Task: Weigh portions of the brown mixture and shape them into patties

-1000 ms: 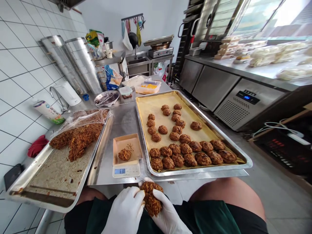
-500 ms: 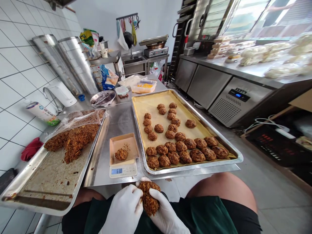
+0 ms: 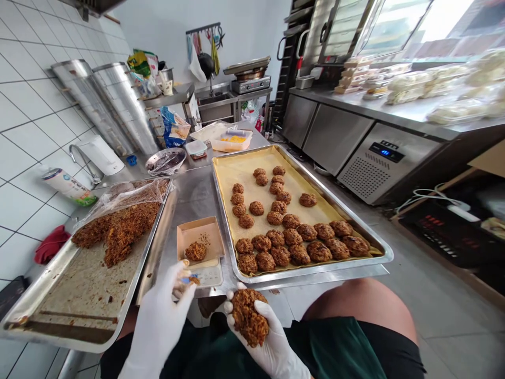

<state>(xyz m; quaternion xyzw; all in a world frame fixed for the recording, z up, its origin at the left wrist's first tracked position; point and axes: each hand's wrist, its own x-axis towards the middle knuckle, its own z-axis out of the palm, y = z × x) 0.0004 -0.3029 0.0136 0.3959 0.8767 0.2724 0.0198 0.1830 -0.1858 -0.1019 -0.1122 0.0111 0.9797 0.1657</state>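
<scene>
My right hand (image 3: 272, 337), in a white glove, cups a rough ball of brown crumbly mixture (image 3: 249, 316) above my lap. Its thumb lies over the ball's side. My left hand (image 3: 173, 289), gloved too, is at the front of the kitchen scale (image 3: 211, 276), covering part of the display. Thumb and fingers are apart there, with brown bits clinging to their tips. On the scale sits an open cardboard box (image 3: 188, 231) with a small clump of mixture (image 3: 196, 251) and crumbs inside.
A lined baking tray (image 3: 244, 158) with several shaped brown balls (image 3: 292, 237) stands right of the scale. At left, a metal tray (image 3: 79, 295) carries a big heap of mixture (image 3: 122, 226), partly under plastic film (image 3: 122, 195). A bowl (image 3: 165, 159) and plastic containers are farther back.
My left hand has left the ball and moved up and left to the scale, its fingers parting. My right hand keeps the ball, which has shifted slightly right.
</scene>
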